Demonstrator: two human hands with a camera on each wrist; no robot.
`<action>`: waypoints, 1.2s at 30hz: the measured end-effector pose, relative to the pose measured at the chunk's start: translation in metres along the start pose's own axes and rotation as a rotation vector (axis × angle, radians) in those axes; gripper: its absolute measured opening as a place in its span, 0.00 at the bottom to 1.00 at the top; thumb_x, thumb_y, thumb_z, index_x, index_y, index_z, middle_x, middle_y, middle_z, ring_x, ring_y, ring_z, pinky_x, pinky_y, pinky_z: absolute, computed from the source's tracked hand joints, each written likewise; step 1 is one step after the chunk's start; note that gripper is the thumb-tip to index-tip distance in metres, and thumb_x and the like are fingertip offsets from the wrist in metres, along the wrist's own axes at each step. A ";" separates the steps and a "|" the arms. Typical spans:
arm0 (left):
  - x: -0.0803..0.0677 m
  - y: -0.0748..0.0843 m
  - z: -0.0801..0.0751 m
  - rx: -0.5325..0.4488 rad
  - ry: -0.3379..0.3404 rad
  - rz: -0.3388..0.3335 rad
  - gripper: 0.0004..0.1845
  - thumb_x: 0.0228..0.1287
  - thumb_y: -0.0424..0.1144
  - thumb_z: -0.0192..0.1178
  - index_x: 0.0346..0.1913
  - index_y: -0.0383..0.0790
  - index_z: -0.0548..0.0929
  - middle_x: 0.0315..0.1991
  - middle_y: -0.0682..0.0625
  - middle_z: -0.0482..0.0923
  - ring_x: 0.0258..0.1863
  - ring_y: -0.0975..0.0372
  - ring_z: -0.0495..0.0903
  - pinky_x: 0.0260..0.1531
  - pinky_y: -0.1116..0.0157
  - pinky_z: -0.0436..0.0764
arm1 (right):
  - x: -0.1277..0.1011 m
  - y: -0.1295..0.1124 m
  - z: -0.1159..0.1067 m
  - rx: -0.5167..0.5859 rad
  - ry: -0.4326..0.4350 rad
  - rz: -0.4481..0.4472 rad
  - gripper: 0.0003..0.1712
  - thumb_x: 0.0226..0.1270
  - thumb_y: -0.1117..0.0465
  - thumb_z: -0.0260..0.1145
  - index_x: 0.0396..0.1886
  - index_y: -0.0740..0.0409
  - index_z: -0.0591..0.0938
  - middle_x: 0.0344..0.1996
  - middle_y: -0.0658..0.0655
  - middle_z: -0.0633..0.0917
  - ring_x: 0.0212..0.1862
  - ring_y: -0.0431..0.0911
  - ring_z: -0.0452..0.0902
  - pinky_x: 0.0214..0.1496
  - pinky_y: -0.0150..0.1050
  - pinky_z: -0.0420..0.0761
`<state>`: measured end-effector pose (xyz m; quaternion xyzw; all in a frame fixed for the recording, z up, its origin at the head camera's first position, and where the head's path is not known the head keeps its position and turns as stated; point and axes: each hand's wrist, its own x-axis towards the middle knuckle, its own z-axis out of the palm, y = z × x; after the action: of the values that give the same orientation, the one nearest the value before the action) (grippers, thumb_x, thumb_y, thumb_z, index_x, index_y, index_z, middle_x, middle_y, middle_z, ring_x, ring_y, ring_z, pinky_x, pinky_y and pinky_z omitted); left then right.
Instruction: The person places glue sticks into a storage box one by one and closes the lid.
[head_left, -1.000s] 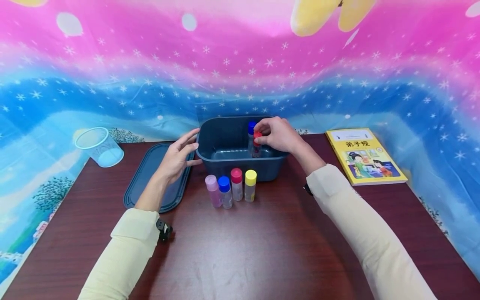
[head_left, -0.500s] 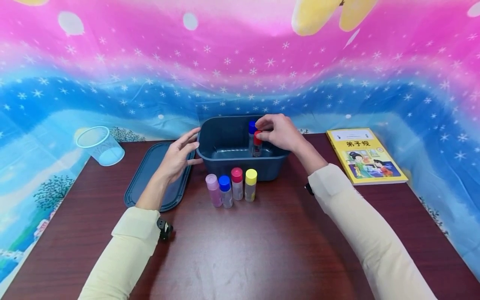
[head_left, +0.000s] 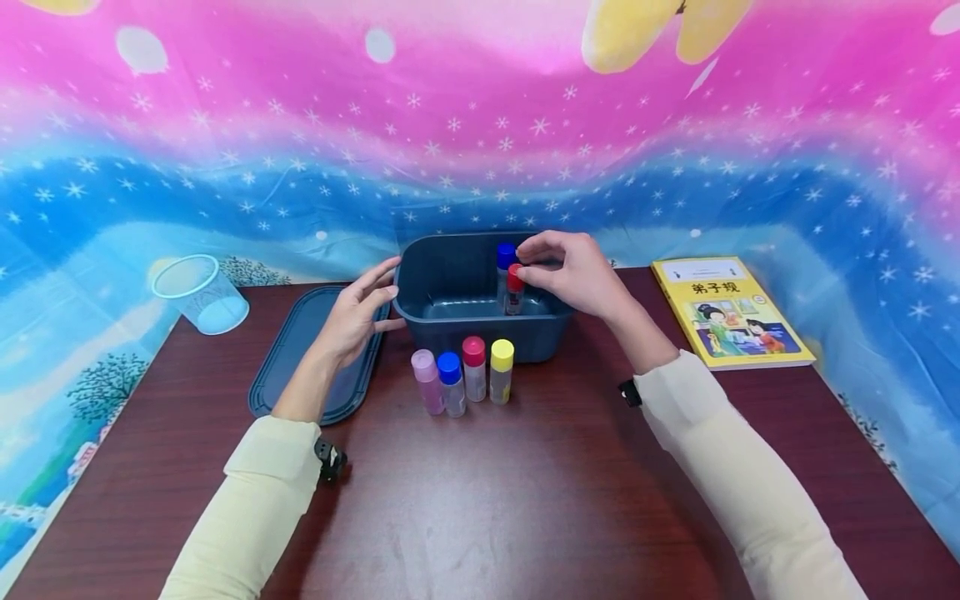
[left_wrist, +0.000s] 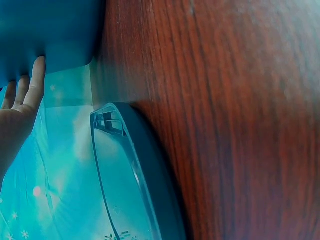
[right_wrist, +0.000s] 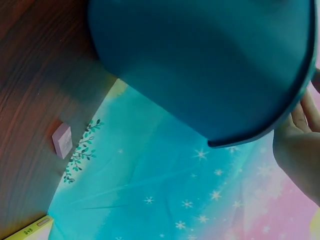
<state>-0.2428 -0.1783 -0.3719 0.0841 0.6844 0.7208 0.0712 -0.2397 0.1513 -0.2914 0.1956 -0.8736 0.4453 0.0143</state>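
bottles are being stowed: right hand (head_left: 573,271) pinches the red-capped bottle (head_left: 514,288) upright inside the blue tub (head_left: 480,332), left hand (head_left: 356,312) flat against the tub's side; next seems letting go cleanly

Both arms reach forward in pale yellow sleeves, forearms angled inward toward each other. The left hand (head_left: 352,317) is held on edge with its fingers (left_wrist: 34,89) straight and slightly spread, palm facing right. The right hand (head_left: 573,271) is raised a little higher, wrist bent, its thumb and fingertips drawn together in a pinch pointing left. A dark strap shows at each wrist.
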 end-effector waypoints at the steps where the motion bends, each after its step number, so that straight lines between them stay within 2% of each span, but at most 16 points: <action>1: 0.000 0.000 0.000 0.002 0.001 -0.001 0.28 0.79 0.38 0.52 0.78 0.50 0.64 0.78 0.43 0.53 0.76 0.51 0.56 0.57 0.40 0.77 | -0.003 -0.001 0.000 0.006 -0.003 -0.007 0.19 0.69 0.61 0.71 0.56 0.62 0.83 0.51 0.59 0.86 0.54 0.49 0.82 0.57 0.48 0.82; 9: -0.002 0.001 0.000 -0.001 0.001 0.006 0.28 0.79 0.38 0.52 0.78 0.49 0.64 0.79 0.43 0.52 0.77 0.52 0.54 0.57 0.41 0.77 | -0.021 -0.006 0.002 0.081 -0.059 -0.069 0.17 0.68 0.62 0.72 0.54 0.63 0.84 0.50 0.60 0.86 0.52 0.48 0.83 0.54 0.44 0.84; 15: -0.001 0.000 -0.001 -0.001 0.002 0.015 0.28 0.79 0.37 0.52 0.78 0.50 0.65 0.78 0.43 0.53 0.76 0.50 0.56 0.57 0.41 0.77 | -0.027 -0.007 0.005 0.153 -0.100 -0.065 0.17 0.66 0.63 0.73 0.53 0.64 0.85 0.49 0.59 0.87 0.51 0.47 0.83 0.52 0.39 0.84; 19: 0.000 0.000 0.000 -0.010 -0.005 0.011 0.28 0.79 0.37 0.51 0.78 0.49 0.65 0.79 0.44 0.53 0.77 0.52 0.55 0.57 0.40 0.77 | -0.032 -0.006 0.007 0.143 -0.117 -0.065 0.16 0.66 0.61 0.74 0.52 0.61 0.86 0.48 0.57 0.87 0.50 0.46 0.83 0.51 0.40 0.85; 24: -0.001 -0.001 -0.001 -0.005 -0.003 0.003 0.28 0.79 0.37 0.51 0.79 0.49 0.64 0.79 0.44 0.52 0.78 0.53 0.53 0.58 0.40 0.76 | -0.038 -0.005 0.013 0.124 -0.153 -0.124 0.14 0.67 0.61 0.73 0.50 0.59 0.87 0.47 0.57 0.87 0.50 0.46 0.84 0.53 0.43 0.84; 30: -0.001 0.000 0.000 -0.006 -0.007 0.005 0.28 0.79 0.37 0.51 0.78 0.49 0.65 0.79 0.43 0.53 0.77 0.51 0.55 0.57 0.40 0.76 | -0.045 -0.006 0.013 0.118 -0.115 -0.179 0.13 0.67 0.61 0.73 0.50 0.59 0.88 0.45 0.52 0.88 0.48 0.44 0.84 0.52 0.39 0.85; 36: -0.001 0.000 0.000 -0.002 -0.004 0.005 0.28 0.79 0.38 0.52 0.78 0.49 0.65 0.79 0.43 0.53 0.76 0.51 0.56 0.56 0.41 0.77 | -0.049 -0.007 0.012 0.099 -0.208 -0.172 0.15 0.67 0.62 0.73 0.51 0.60 0.87 0.46 0.53 0.88 0.49 0.45 0.84 0.52 0.41 0.85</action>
<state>-0.2421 -0.1785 -0.3720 0.0869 0.6834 0.7214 0.0708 -0.1903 0.1549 -0.3030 0.3153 -0.8275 0.4622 -0.0476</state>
